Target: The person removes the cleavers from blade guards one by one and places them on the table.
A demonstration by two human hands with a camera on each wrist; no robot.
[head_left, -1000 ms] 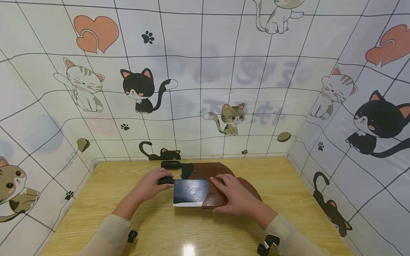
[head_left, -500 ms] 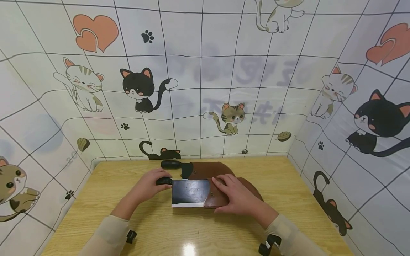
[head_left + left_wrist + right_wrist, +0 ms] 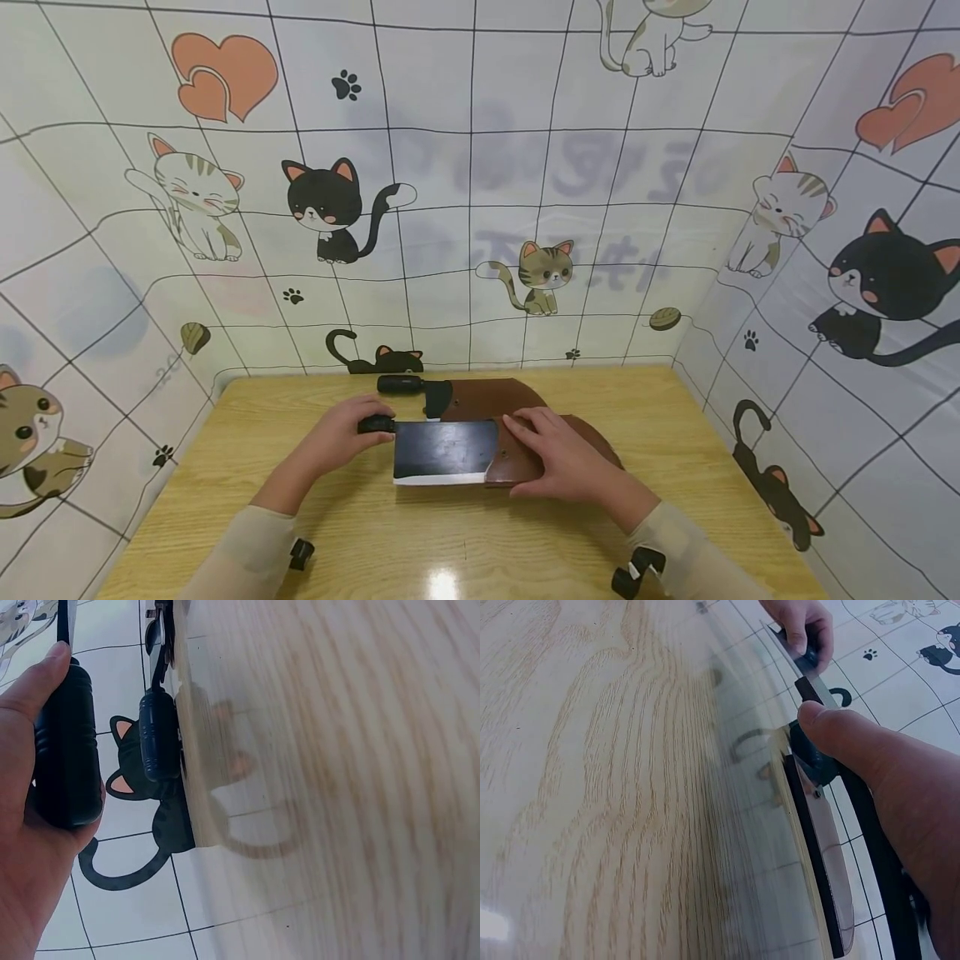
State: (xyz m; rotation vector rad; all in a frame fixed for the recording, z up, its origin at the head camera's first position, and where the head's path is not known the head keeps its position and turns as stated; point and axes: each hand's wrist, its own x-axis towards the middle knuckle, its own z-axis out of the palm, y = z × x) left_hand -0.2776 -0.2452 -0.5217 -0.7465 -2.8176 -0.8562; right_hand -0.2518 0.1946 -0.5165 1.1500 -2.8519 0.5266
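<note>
My left hand (image 3: 339, 433) grips the black handle (image 3: 69, 750) of a cleaver, thumb laid along it in the left wrist view. The cleaver's dark blade (image 3: 444, 450), with a bright lower edge, shows between my hands in the head view. Its right part is hidden inside a brown sheath (image 3: 506, 467). My right hand (image 3: 562, 458) holds that sheath, thumb on the near side. The right wrist view shows the sheath (image 3: 866, 847) edge-on, raised off the table. The sheath's rounded end emerges behind my right hand.
A second knife with a black handle (image 3: 400, 384) lies behind in its own brown sheath (image 3: 491, 398), near the table's back edge. The wooden table (image 3: 375, 542) meets a cat-patterned wall covering (image 3: 435, 333) at the back and sides.
My left hand has moved left with the cleaver, and my right hand slightly right with the sheath. More of the blade shows. The second knife stays put.
</note>
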